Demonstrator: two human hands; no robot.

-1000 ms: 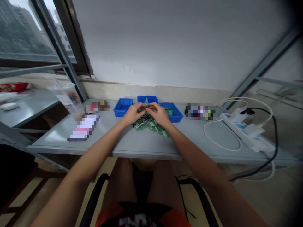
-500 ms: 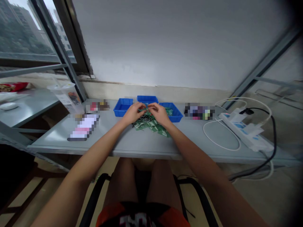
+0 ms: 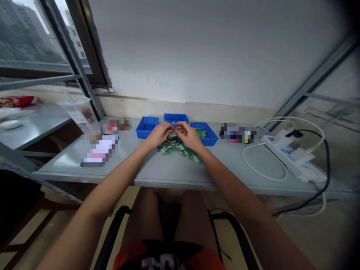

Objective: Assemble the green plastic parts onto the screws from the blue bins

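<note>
Both the left hand (image 3: 160, 135) and the right hand (image 3: 189, 135) are close together above a heap of green shiny pieces (image 3: 182, 152), which lies on the grey table (image 3: 168, 172). On each hand the fingers are bent, and the thumb and the forefinger come near to each other at their tips. The fingertips of the two hands almost meet. Whether they have hold of some small piece, I cannot tell, because it is too small to see well. Among the green pieces, just under the hands, some thin dark pieces (image 3: 174, 140) are mixed.

Three blue trays stand around the hands: the left tray (image 3: 142, 134) beside the left hand, the back tray (image 3: 176, 117) behind the fingertips, and the right tray (image 3: 209, 141) beside the right hand, with green pieces inside it. Farther to the left stands a plastic cup (image 3: 80, 116) with a straw; well apart to the right lies a white power strip (image 3: 302, 170).
</note>
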